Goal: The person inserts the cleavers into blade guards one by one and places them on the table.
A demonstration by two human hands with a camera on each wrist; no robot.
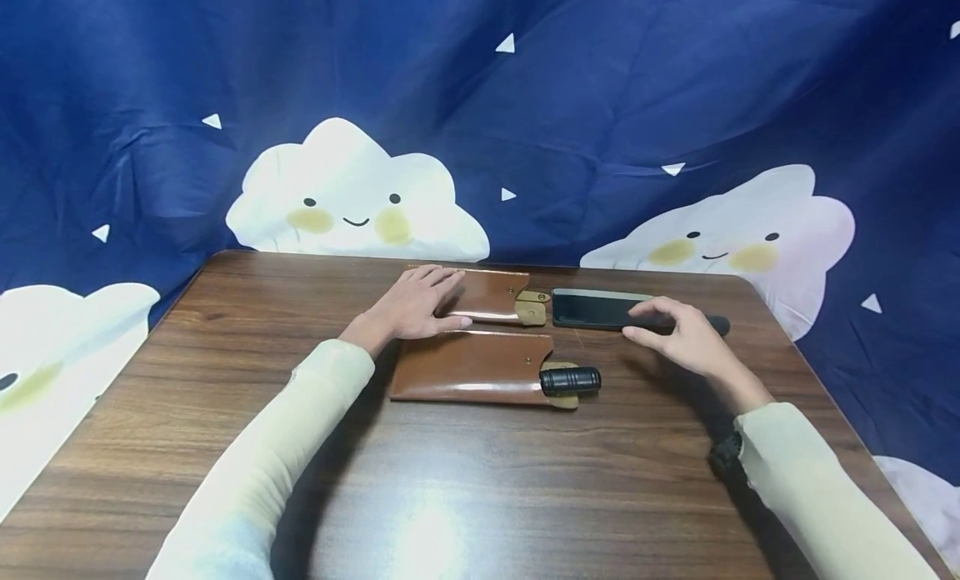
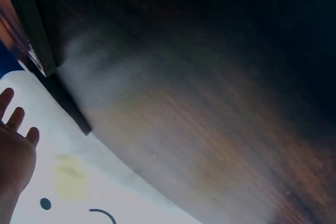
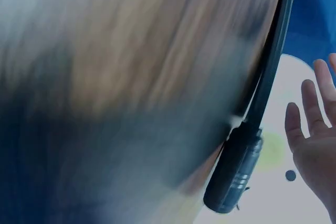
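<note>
Two brown leather sheaths lie flat on the table. My left hand (image 1: 423, 303) rests, fingers spread, on the left end of the far sheath (image 1: 491, 295). From the right mouth of the near sheath (image 1: 472, 367) a black ridged handle (image 1: 570, 381) sticks out; what it belongs to is hidden inside. Right of the far sheath lies a cleaver with a dark rectangular blade (image 1: 588, 309) and a black handle (image 3: 233, 171). My right hand (image 1: 678, 334) is over the cleaver where blade and handle meet, thumb and forefinger apart and partly covering it. Its fingers look extended in the right wrist view.
Both sheaths have tan flaps with snaps, such as the far flap (image 1: 531, 313), at their right ends. The wooden table (image 1: 420, 480) ends at the back against a blue curtain (image 1: 570, 105) with white clouds. A dark band (image 1: 724, 455) circles the right wrist.
</note>
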